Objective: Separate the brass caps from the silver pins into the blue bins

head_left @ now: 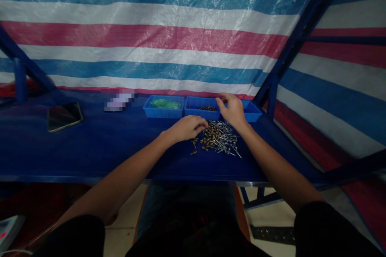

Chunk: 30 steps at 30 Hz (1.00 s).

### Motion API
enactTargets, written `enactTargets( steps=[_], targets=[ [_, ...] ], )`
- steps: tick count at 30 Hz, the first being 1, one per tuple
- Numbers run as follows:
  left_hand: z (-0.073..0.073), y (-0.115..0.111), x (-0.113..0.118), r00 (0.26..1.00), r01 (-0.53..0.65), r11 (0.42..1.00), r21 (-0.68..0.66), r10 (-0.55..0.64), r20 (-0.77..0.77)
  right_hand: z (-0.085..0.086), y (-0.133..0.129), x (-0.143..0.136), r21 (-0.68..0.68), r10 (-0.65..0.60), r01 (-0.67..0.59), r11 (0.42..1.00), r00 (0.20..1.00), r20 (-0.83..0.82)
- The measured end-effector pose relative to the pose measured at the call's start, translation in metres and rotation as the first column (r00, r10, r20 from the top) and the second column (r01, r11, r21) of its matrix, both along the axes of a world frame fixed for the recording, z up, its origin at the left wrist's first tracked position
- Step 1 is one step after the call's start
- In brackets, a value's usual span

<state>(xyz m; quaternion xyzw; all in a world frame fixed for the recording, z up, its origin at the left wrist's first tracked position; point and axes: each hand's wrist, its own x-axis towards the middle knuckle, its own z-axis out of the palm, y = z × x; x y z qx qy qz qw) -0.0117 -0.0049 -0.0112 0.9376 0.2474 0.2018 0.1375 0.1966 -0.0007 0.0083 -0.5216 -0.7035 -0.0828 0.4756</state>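
A loose pile lies on the blue table, with small brass-coloured fasteners (212, 135) on its left side. Long thin silver pins that look like blind rivets (226, 138) make up its right side. At the pile's upper left edge is my left hand (190, 127), its fingers curled toward the thumb. Anything between those fingertips is too small to make out. My right hand (233, 109) hovers at the middle and right bins, thumb apart from the fingers, with no held thing visible. Small brass pieces also lie in the middle blue bin (200, 115). My right hand partly covers the right blue bin (251, 117).
The left blue bin (159, 114) holds something green in clear plastic. Farther left on the table (120, 152) are a phone (64, 116) and a blurred pale item (120, 100). A striped tarp (150, 40) hangs behind, and a blue metal frame (273, 88) rises at the right.
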Motion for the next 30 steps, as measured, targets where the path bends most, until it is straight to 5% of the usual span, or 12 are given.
enactTargets(
  steps=[12, 30],
  targets=[
    [0.002, 0.000, -0.002, 0.994, -0.026, 0.998, -0.060, 0.019, -0.111, -0.012, -0.032, -0.021, -0.234, 0.258, -0.223, 0.946, 0.957, 0.132],
    [0.005, -0.005, -0.002, 0.988, -0.006, 1.000, 0.003, 0.007, -0.155, -0.019, -0.029, -0.020, -0.384, 0.297, -0.233, 0.893, 0.948, 0.114]
  ],
)
